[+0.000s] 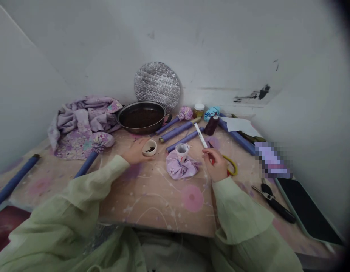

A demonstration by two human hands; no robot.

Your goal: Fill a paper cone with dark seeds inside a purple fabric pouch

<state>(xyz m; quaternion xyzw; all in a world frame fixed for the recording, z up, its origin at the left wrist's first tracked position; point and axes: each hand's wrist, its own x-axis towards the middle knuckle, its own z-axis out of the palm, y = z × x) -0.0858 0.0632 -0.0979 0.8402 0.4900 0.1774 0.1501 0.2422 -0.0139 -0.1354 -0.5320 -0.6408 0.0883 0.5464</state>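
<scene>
My left hand (137, 152) is curled around a small white cup (146, 150) with some dark bits at its bottom. In my right hand (216, 165) a white marker pen (201, 135) is pinched near its lower end, pointing up and to the left. Between the hands sits a lilac flowered cloth pouch (180, 169), gathered at its neck, with a white paper funnel (181, 151) standing in its opening. Scissors with yellow handles (233, 166) lie partly behind my right hand.
Behind stand a black pan (141, 127) of dark material, a round silver foil mat (157, 85), a lidded jar (199, 110) and a thread cone (211, 126). Blue-wrapped sticks (179, 130) and crumpled cloth (75, 124) lie around. At right are a phone (308, 209) and black-handled snips (279, 209).
</scene>
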